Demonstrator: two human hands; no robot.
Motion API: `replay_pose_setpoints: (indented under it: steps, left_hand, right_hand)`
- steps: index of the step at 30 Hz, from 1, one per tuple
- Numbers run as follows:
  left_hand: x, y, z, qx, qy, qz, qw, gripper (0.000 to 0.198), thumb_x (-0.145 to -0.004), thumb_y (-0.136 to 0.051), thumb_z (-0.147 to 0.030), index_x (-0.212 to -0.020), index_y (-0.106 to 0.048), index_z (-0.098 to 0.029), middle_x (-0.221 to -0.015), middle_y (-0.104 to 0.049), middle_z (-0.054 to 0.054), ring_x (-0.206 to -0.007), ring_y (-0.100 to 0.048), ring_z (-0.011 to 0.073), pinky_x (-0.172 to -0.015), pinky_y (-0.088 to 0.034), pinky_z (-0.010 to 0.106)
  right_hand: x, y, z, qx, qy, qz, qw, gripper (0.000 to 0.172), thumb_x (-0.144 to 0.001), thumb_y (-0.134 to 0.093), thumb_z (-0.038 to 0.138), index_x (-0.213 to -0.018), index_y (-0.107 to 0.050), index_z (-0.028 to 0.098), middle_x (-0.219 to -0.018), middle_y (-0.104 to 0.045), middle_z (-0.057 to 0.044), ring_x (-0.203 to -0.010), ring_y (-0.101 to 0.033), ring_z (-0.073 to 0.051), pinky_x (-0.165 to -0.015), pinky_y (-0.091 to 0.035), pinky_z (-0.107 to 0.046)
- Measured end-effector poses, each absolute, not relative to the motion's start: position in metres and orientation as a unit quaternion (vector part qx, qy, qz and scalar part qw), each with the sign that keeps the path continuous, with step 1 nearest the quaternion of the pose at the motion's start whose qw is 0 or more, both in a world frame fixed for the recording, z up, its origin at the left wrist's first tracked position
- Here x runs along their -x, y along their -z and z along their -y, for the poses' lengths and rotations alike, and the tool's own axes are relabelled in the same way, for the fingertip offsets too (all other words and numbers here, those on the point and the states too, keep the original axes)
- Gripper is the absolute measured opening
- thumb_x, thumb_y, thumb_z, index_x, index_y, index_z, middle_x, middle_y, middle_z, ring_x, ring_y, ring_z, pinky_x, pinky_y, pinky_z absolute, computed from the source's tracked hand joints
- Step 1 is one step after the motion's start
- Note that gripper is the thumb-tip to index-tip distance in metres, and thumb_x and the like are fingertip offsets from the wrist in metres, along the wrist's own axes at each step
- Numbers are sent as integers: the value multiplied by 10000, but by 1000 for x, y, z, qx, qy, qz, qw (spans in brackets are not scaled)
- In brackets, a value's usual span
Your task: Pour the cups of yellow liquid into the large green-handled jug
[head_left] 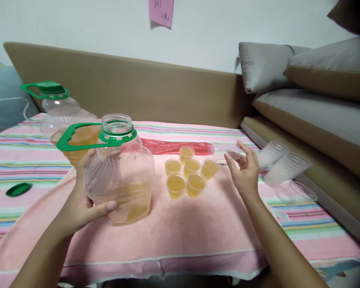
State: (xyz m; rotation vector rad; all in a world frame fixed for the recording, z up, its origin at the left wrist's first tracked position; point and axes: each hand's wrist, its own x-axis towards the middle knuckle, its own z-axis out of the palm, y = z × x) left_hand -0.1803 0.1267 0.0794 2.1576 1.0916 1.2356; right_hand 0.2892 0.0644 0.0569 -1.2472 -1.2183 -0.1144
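Uncapped jug (120, 176): clear plastic, at 9 o'clock from the filled cups, roughly upright, yellow liquid in its lower part, green handle (78, 137) sticking out toward 9 from the neck. Can't tell if the base touches the cloth. Left hand (81, 200) is wrapped round the jug's near left side, thumb across the front, fingers partly hidden behind. Right hand (244, 172), at 3 o'clock from the filled cups, pinches a clear cup (225, 150) between thumb and fingers; cup lies sideways, rim toward 9, no liquid seen.

Filled cups (176, 187): six, clear, yellow liquid, bunched near the middle; five close together, one slightly out at 3. They stand on a pink cloth (198, 236) over a striped sheet (6, 224). Red plastic sheet (177, 146) stretches just behind them at 12. Dark lettering on the pink cloth beside the right hand, partly covered.

Second jug (69, 116) at 10 o'clock, green cap on, also yellow liquid, partly behind the first. Loose green lid (19, 189) lies flat on the sheet, far out at 9. Cup stacks (288, 168), tipped over, just past the right hand at 3; single cup (300, 193) on its side by them, toward 4. Grey-brown cushions (318, 104) piled at 2. Brown panel (132, 88) across 12, pink note (161, 13) on the wall above.
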Motion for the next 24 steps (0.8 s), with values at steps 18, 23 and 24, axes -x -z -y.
replay_pose_setpoints:
  steps: [18,23,24]
  left_hand:
    - [176,-88,-124,-755,-447,-405,256,1331,-676,-880,-833,-1716,-293,-244,-1691,-468,252,-1631,-383,578,-1291,-309,821]
    - [177,-87,-127,-768,-448,-397,228,1353,-672,-909,-789,-1735,-259,-261,-1744,-419,245,-1636,-383,578,-1280,-309,835]
    - [177,-87,-128,-777,-445,-384,226,1346,-694,-904,-776,-1745,-234,-267,-1738,-441,242,-1631,-405,563,-1285,-310,828]
  right_hand:
    - [-283,-82,-56,518,-72,350,777,698,-665,-967,460,-1117,-461,299,-1274,-704,-50,-1211,-755,-221,-1149,-580,-494]
    - [-303,-115,-17,456,-121,258,843,752,-559,-984,363,-1037,-408,298,-1085,-777,-9,-1124,-803,-209,-1125,-586,-433]
    - [-313,-121,-6,446,-107,244,855,741,-548,-971,331,-1045,-423,301,-1041,-771,10,-1108,-804,-206,-1091,-602,-408]
